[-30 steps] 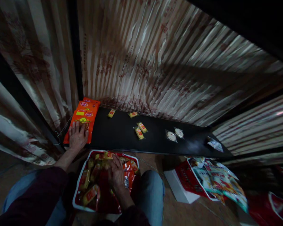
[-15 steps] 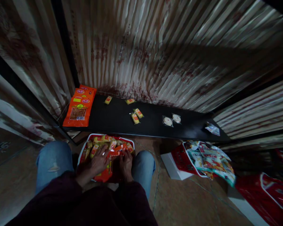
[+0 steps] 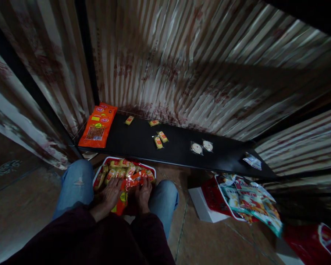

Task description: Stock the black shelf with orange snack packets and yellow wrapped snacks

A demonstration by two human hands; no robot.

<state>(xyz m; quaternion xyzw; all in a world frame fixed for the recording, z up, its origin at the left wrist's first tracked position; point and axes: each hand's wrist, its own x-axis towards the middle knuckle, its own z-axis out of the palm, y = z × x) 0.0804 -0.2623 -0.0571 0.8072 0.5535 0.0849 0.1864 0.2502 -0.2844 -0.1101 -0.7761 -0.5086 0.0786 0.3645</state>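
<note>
My left hand [image 3: 112,192] is at the left side of an orange snack packet [image 3: 122,202], fingers bent over its edge, thumb hidden. On the opposite side my right hand [image 3: 143,192] has its fingers closed over the packet's edge. The packet lies partly inside a red basket with a white rim [image 3: 109,158], between my knees. Around and behind it in the basket are several small yellow-wrapped snacks [image 3: 124,163]. My forearms and dark sleeves cover the near part of the basket.
A low black shelf [image 3: 179,154] bears orange packets [image 3: 95,129], several yellow snacks [image 3: 157,141], two round white wrapped pieces [image 3: 196,148] and a small clear packet [image 3: 252,161]. At right stand a red basket of bags [image 3: 248,197] and another red basket [image 3: 306,243]. Striped curtain [image 3: 160,66] hangs behind.
My view has shifted slightly, so the shelf sits a little lower and farther right. The orange packet has tilted and shifted between my hands, which stay on it.
</note>
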